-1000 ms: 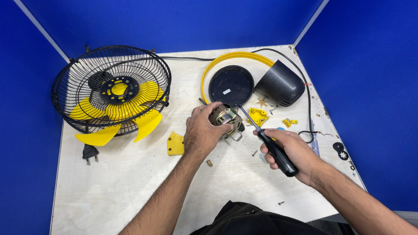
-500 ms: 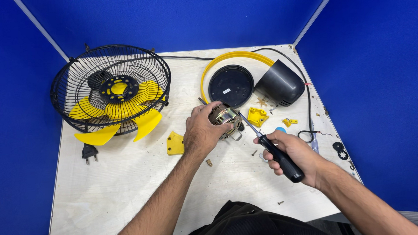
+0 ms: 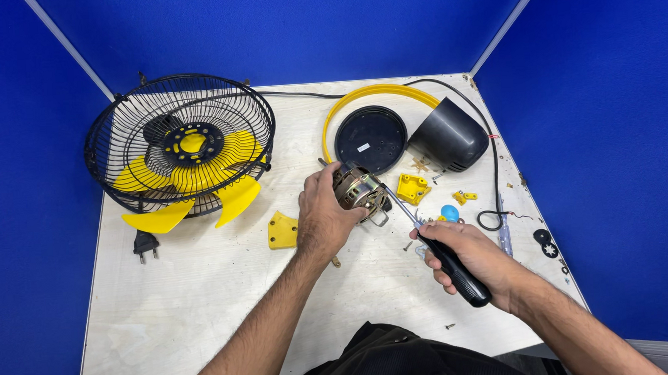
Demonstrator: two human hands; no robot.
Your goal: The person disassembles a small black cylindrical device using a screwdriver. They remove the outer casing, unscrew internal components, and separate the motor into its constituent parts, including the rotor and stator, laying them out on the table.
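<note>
Metal motor (image 3: 360, 192) is being gripped by left hand (image 3: 322, 221); right hand (image 3: 470, 258) is driving screwdriver (image 3: 430, 239), prob. at a screw; cage (image 3: 180, 143), housing (image 3: 448, 136) already off.

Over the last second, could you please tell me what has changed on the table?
Almost nothing. The right hand with the screwdriver has shifted slightly lower, tip still at the motor. The left hand still grips the motor; the fan cage and loose parts are unmoved.
</note>
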